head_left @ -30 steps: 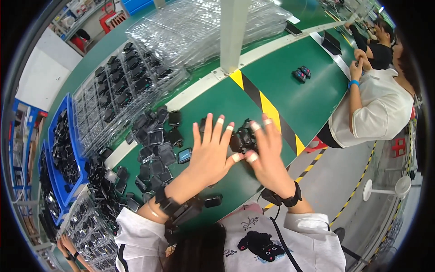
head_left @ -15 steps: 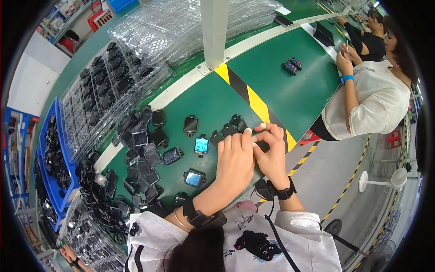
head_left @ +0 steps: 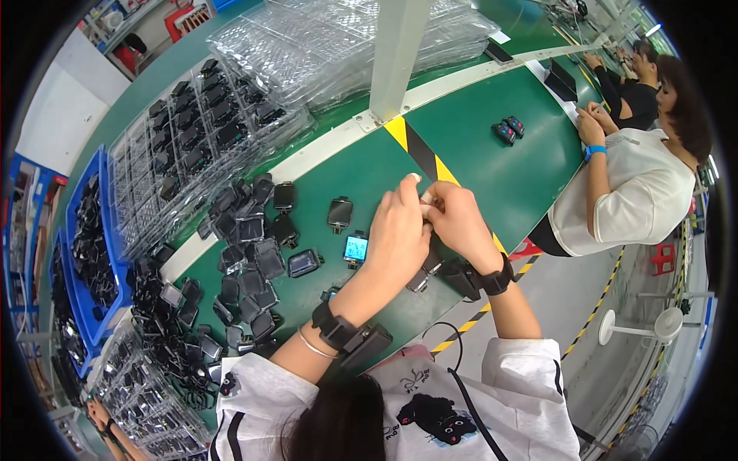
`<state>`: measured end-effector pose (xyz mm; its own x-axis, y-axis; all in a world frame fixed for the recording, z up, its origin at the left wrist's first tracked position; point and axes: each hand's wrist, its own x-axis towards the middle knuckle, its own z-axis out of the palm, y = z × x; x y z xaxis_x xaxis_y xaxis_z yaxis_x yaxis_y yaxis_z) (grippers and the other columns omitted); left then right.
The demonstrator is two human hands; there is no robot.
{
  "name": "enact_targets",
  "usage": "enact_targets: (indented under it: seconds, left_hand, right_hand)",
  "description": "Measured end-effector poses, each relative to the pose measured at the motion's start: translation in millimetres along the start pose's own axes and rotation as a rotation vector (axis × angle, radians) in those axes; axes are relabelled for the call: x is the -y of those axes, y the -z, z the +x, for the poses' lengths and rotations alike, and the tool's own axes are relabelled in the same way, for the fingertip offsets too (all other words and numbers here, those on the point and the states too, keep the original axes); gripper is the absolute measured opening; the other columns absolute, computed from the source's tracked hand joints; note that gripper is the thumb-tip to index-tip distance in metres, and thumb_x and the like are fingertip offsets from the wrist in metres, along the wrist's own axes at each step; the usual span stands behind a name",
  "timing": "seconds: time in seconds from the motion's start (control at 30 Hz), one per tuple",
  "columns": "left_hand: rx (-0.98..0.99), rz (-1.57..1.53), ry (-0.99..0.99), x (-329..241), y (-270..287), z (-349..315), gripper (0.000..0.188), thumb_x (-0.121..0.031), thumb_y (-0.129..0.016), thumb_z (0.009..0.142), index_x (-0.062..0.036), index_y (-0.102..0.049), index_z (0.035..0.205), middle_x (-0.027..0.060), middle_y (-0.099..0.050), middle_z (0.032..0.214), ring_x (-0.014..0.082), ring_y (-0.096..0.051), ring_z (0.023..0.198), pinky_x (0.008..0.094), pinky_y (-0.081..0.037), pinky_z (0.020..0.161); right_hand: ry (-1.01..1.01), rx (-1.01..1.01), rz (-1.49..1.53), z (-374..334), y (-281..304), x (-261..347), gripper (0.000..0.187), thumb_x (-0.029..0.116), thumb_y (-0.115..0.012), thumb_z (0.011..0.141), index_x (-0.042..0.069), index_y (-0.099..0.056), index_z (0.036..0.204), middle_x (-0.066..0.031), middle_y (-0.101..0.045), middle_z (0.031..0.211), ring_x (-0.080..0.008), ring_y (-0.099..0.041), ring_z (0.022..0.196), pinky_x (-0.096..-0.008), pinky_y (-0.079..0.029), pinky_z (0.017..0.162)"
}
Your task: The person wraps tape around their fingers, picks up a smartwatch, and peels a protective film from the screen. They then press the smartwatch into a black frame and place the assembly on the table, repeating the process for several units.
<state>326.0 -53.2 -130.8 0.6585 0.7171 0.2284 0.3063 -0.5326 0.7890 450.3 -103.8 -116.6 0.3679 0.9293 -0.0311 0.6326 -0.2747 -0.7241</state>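
My left hand [head_left: 397,240] and my right hand [head_left: 459,218] meet above the green table, thumbs and fingertips pinched together. Whatever they hold is hidden behind the fingers. Below them, by the table's near edge, lies a dark watch module [head_left: 421,275], partly covered by my hands. Just left of my left hand sits a square watch module with a lit blue screen [head_left: 355,247]. A black watch module [head_left: 339,213] lies farther back, and another dark-screened module [head_left: 304,263] is to the left. My left forearm overlaps a further lit module.
A pile of black watch modules [head_left: 250,230] covers the table's left part. Filled clear trays [head_left: 142,165], empty stacked trays [head_left: 307,46] and a blue bin [head_left: 115,284] stand beyond. A post [head_left: 396,65] rises at the back. A co-worker in white [head_left: 634,184] sits to the right.
My hands have drawn closer together, my left hand turned more upright with fingers bent. The row of dark modules beyond them is now out of sight. The whole view has shifted slightly.
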Motion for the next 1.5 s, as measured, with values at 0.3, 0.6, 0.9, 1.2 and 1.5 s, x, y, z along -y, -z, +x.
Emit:
enact_targets:
  seconds: [0.3, 0.6, 0.9, 1.2, 1.5]
  left_hand:
    - [-0.002, 0.011, 0.011, 7, 6, -4, 0.062, 0.000, -0.072, 0.067, 0.0034, -0.037, 0.118, 0.0209, -0.056, 0.095, 0.0366, -0.055, 0.093, 0.0419, -0.047, 0.079]
    - [0.075, -0.017, 0.057, 8, 6, 0, 0.061, 0.000, -0.072, 0.068, 0.0063, -0.036, 0.117, 0.0245, -0.053, 0.103, 0.0392, -0.051, 0.099, 0.0433, -0.045, 0.084]
    - [0.070, 0.096, 0.049, 3, 32, -21, 0.072, 0.001, -0.076, 0.064, 0.0077, -0.033, 0.121, 0.0243, -0.054, 0.103, 0.0395, -0.050, 0.100, 0.0417, -0.043, 0.085]
    - [-0.005, 0.128, -0.026, 6, 24, -26, 0.066, 0.004, -0.074, 0.062, 0.0028, -0.038, 0.117, 0.0194, -0.058, 0.092, 0.0375, -0.054, 0.091, 0.0427, -0.045, 0.079]
    - [0.011, 0.123, -0.077, -25, 44, -37, 0.060, -0.006, -0.075, 0.066, 0.0080, -0.042, 0.114, 0.0202, -0.050, 0.108, 0.0361, -0.046, 0.098, 0.0420, -0.039, 0.086]
  right_hand:
    - [0.007, -0.135, 0.096, -11, 10, 16, 0.014, 0.007, -0.065, 0.079, -0.003, -0.055, 0.076, -0.0138, -0.057, 0.080, -0.0273, -0.054, 0.070, -0.0357, -0.043, 0.064]
    - [0.208, -0.048, -0.049, -9, -3, 1, 0.014, 0.000, -0.061, 0.078, -0.005, -0.048, 0.076, -0.0181, -0.057, 0.086, -0.0315, -0.058, 0.081, -0.0382, -0.046, 0.073]
    - [0.036, 0.090, 0.173, -15, 4, 27, 0.012, -0.002, -0.062, 0.078, -0.003, -0.058, 0.089, -0.0083, -0.058, 0.079, -0.0170, -0.060, 0.073, -0.0273, -0.048, 0.063]
    - [0.149, 0.000, -0.148, -15, -14, 25, 0.006, 0.000, -0.062, 0.073, -0.005, -0.059, 0.074, -0.0185, -0.058, 0.080, -0.0350, -0.056, 0.067, -0.0393, -0.045, 0.061]
    - [0.104, 0.024, 0.046, -55, 18, 37, 0.016, -0.004, -0.059, 0.077, -0.002, -0.055, 0.093, -0.0137, -0.057, 0.079, -0.0257, -0.057, 0.066, -0.0326, -0.046, 0.061]
